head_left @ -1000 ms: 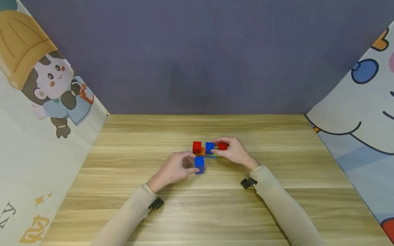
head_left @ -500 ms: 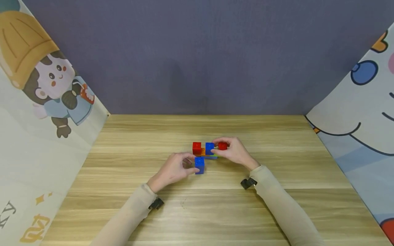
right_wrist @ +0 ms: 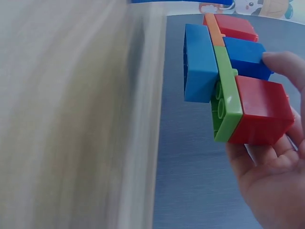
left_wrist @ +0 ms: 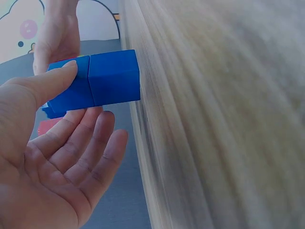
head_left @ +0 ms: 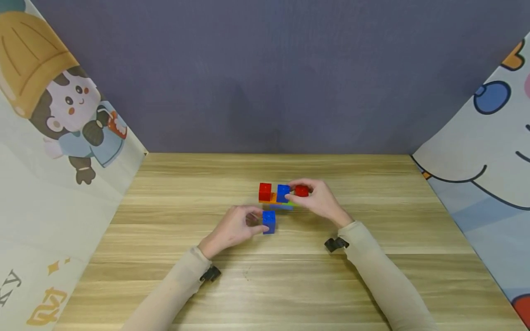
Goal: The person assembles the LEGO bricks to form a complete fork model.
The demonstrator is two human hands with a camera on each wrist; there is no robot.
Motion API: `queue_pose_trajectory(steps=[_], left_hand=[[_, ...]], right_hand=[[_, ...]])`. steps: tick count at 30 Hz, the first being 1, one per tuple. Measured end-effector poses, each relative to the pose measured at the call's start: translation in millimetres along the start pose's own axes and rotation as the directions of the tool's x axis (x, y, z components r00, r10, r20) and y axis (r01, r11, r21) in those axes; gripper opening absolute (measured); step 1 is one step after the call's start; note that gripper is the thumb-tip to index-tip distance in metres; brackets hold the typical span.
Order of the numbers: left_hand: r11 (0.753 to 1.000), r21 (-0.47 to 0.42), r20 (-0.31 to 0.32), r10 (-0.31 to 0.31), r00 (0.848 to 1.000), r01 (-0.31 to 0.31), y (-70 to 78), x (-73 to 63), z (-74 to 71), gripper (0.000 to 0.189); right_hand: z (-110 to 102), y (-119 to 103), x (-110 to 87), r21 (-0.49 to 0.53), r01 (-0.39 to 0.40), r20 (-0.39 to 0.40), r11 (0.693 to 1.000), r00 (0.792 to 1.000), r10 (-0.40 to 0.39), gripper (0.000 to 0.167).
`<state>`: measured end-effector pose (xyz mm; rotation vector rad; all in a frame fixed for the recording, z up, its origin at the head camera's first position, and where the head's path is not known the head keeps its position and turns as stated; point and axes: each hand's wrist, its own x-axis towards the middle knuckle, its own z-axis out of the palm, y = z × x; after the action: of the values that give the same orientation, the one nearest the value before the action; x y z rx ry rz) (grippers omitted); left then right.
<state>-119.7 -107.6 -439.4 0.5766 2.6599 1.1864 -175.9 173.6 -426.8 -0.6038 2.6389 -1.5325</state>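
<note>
My left hand pinches the upper brick of a stack of two blue bricks, which stands upright at the tabletop. Beyond it my right hand holds a built piece by its middle blue brick, the thumb pressing one side. That brick sits between a red brick at the left end and another red brick at the right end. Under them run an orange plate and a green plate, with a lighter blue brick below. The piece hangs above the table.
The wood-grain table ends at a dark grey back panel. Printed cartoon panels stand at the left and right. Each wrist wears a small black camera.
My right hand has raised the built piece slightly and moved it away from the blue stack, a little to the right. My left hand and its stack have stayed in place.
</note>
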Motion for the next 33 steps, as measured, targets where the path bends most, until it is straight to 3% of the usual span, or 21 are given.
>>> queue_pose_trajectory(steps=[8, 33], left_hand=[[0.999, -0.033, 0.01, -0.034, 0.999, 0.034, -0.7, 0.2, -1.1, 0.04], [0.998, -0.06, 0.03, 0.019, 0.999, -0.018, -6.0, 4.8, -1.5, 0.027]], right_hand=[[-5.6, -8.7, 0.8, 0.022, 0.048, -0.005, 0.999, 0.999, -0.048, 0.033], [3.5, -42.8, -8.0, 0.063, 0.145, 0.017, 0.987, 0.989, -0.147, 0.03]])
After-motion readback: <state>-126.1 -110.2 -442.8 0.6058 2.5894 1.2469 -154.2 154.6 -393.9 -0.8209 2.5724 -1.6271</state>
